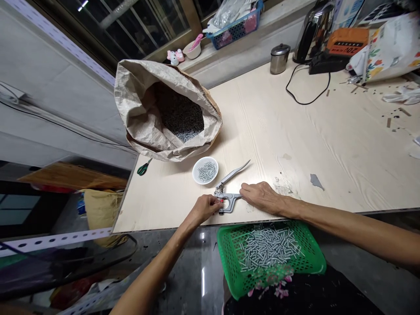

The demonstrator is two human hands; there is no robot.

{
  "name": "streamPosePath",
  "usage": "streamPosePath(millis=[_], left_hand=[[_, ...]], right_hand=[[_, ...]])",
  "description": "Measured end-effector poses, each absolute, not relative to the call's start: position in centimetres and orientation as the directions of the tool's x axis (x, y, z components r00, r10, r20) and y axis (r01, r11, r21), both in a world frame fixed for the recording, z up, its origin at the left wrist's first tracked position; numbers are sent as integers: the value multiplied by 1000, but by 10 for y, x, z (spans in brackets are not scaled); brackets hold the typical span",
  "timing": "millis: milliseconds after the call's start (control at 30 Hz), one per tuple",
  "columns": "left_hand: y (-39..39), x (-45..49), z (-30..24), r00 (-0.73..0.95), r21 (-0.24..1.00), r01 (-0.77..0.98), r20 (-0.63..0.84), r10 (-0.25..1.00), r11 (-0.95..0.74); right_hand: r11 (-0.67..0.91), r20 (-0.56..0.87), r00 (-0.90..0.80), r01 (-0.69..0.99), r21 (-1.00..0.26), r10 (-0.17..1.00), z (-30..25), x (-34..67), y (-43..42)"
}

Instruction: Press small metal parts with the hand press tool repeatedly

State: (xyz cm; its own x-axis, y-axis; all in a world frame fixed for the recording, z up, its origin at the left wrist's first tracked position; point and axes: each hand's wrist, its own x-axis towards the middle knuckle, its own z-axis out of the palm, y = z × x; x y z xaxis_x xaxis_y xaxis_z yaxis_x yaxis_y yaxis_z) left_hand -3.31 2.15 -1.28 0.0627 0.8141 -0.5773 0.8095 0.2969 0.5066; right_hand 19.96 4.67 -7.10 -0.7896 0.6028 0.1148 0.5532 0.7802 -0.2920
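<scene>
So, looks like a fiddly positioning step: left hand (206,209) has fingertips bunched at the nose of the pliers (230,203), can't tell on what; right hand (260,197) grips the lower handle. Upper handle (233,173) is raised, so squeezing calls for clear fingers. Pliers sit near the table's (262,127) front edge, bowl (196,169) just beyond, open room rightward.

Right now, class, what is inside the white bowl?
Near the grey pliers, the white bowl holds many small silvery pieces. Bare white shows around them; whatever lies beneath the top pieces is covered and cannot be seen.
</scene>
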Motion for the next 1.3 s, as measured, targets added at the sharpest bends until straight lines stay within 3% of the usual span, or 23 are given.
streamPosePath(millis=[267,400,500,733,1133,1200,1300], left_hand=[[13,-34,-19,-20,506,675,-715,698,537],[9,-31,-19,-40,491,636,-750,660,596],[9,-29,-18,-50,482,629,-758,651,610],[7,-26,-14,-78,458,622,-771,632,635],[1,-27,-14,-100,423,693,-746,659,584],[-6,-23,-11,-132,382,788,-661,739,483],[-15,-9,-8,-66,279,947,-317,946,159]], right_hand=[[768,92,-798,533,-357,596,-63,200,50],[792,189,-796,483,-372,575,-59,209,56],[770,218,-757,519,-371,615,-58,215,68],[781,80,-823,497,-380,563,-64,221,93],[778,114,-813,491,-393,571,-55,218,91],[776,117,-812,491,-396,573,-50,218,88],[774,113,-820,470,-425,561,-45,218,82]])
